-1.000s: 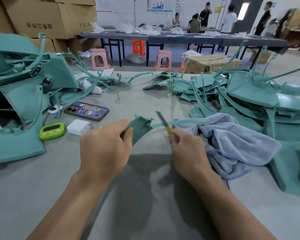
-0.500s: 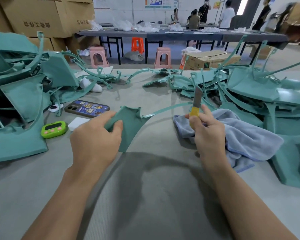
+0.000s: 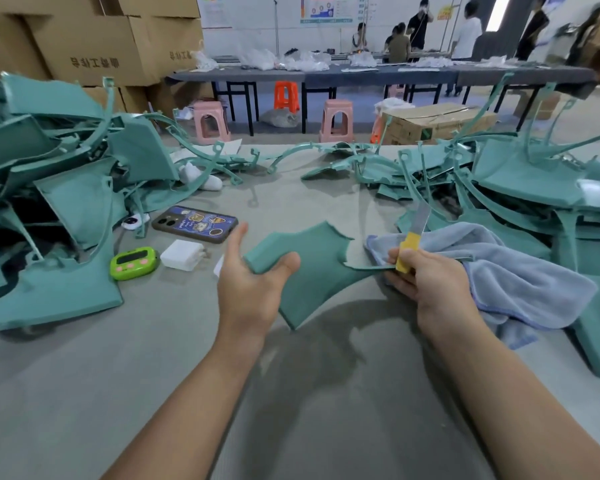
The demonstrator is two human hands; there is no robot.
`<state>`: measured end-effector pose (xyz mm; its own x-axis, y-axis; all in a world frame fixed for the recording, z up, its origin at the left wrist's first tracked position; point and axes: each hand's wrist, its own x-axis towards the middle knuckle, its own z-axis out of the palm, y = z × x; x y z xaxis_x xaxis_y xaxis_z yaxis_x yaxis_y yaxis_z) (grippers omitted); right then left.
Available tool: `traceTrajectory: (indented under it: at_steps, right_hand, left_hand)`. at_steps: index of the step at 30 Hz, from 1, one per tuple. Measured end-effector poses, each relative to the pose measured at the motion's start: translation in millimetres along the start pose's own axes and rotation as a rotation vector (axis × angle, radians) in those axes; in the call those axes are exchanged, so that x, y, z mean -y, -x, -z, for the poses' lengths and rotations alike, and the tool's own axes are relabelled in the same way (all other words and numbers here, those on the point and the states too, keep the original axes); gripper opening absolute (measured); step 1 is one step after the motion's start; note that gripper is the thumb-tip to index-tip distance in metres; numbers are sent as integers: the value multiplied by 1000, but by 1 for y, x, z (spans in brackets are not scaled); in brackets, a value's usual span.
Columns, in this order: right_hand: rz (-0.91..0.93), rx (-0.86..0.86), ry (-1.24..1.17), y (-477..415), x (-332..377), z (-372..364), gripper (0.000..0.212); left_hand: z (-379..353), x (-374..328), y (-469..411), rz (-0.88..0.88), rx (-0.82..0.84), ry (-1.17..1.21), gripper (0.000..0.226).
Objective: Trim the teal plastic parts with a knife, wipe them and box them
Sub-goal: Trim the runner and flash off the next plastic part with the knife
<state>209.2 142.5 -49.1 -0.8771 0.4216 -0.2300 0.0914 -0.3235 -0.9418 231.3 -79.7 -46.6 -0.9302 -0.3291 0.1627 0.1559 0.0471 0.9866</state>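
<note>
Left hand grip holds the teal part thumb-on-top just above the counter, I'd say to turn it; right hand grip closed on knife, blade up, safely clear.

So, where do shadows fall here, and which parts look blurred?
Head view: the left hand, right hand and teal part cast soft shadows on the table, toward the viewer; the top right corner is smeared; the knife is fairly sharp.
</note>
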Motion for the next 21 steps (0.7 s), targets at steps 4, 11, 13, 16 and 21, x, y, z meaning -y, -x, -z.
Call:
traceTrajectory:
  at_steps: [4,11,13,16,21]
  right_hand:
    - [-68,95,24,-2,2,2,17]
    - [339,234,724,21,-4,3,24]
    - [553,146,960,30,-11,-1,26]
    - [629,155,1077,36,-21,-12,32]
    - [574,-76,1226,19,-13,-6,35]
  left_hand:
    - [-8,9,1,229,157,183,27]
    - [13,9,-21,291,-157,181,13]
    - [18,8,-22,308,-131,158,15]
    - [18,4,-19,312,-106,136,25]
    - [24,1,-23,279,-129,102,31]
